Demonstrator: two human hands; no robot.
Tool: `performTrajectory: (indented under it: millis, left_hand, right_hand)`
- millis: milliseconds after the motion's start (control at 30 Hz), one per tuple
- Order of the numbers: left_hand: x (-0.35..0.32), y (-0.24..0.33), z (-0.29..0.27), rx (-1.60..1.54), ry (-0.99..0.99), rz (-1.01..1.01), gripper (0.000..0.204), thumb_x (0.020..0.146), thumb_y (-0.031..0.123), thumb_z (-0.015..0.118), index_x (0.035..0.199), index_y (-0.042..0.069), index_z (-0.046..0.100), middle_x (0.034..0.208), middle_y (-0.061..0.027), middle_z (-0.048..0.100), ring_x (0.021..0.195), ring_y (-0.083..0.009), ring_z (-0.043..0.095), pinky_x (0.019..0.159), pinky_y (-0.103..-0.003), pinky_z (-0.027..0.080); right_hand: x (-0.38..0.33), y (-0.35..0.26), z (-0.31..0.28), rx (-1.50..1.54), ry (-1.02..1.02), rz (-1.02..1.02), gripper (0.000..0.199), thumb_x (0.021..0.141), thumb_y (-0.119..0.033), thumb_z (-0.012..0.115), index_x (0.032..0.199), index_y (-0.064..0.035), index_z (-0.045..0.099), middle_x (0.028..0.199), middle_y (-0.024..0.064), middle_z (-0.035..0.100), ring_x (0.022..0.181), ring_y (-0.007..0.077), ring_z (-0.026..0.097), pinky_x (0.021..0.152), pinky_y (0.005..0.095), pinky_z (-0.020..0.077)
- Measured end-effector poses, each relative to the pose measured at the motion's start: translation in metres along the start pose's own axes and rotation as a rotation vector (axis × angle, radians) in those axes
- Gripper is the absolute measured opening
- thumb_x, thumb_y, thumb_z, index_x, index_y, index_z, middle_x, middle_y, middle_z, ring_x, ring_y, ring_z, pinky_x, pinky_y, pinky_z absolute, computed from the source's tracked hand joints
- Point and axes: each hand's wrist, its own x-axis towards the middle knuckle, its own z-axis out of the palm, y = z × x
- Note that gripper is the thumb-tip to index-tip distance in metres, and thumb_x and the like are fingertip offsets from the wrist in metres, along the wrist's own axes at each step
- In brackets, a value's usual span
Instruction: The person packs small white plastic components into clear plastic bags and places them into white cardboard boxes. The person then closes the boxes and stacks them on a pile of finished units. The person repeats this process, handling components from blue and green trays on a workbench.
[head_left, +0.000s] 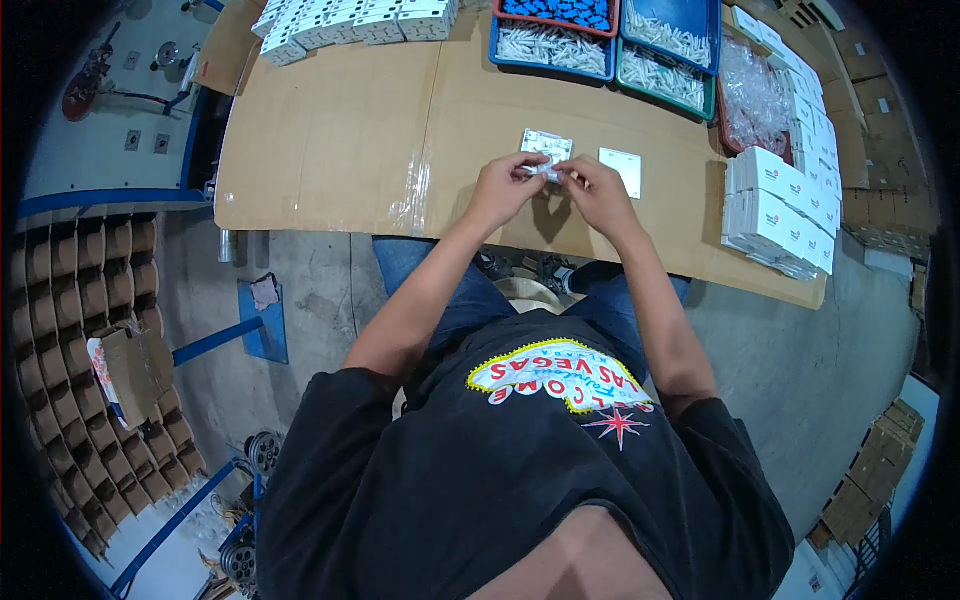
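Note:
A white square plastic piece with moulded details on its face (547, 145) is between my hands, near the middle of the cardboard-covered table. My left hand (503, 188) pinches its near left edge with closed fingers. On the opposite side, my right hand (599, 194) has thumb and fingers pressed together at the near right corner. Any small part between the fingertips is too small to make out. A flat white square plate (620, 171) lies on the table just right of my right hand.
Blue trays of white plastic parts (552, 52) and a red tray of small blue parts (560, 10) stand at the back. White boxes (780, 210) are stacked at right, beside clear plastic bags (752, 95). More white pieces (360, 22) sit at the far left.

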Motion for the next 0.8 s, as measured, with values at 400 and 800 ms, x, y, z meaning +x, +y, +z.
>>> performTrajectory:
  millis: [400,800]
  left_hand:
    - [0.029,-0.028,-0.008,0.815,0.205,0.418,0.016,0.089,0.021,0.075,0.103,0.013,0.077,0.097,-0.0049,0.074,0.097,-0.0276,0.064,0.087,-0.042,0.046]
    - [0.046,-0.024,-0.01,0.711,0.1,0.332,0.019,0.089,0.015,0.072,0.106,0.009,0.076,0.098,-0.0126,0.072,0.091,-0.0333,0.068,0.083,-0.045,0.052]
  right_hand:
    - [0.023,0.033,0.029,-0.233,0.076,-0.003,0.009,0.09,-0.013,0.07,0.099,-0.0101,0.071,0.097,0.0074,0.068,0.09,0.0293,0.069,0.075,0.0418,0.0549]
    - [0.026,0.037,0.03,-0.314,0.148,0.091,0.01,0.089,-0.017,0.072,0.099,-0.0148,0.071,0.096,0.007,0.068,0.088,0.0291,0.069,0.072,0.0433,0.0553]
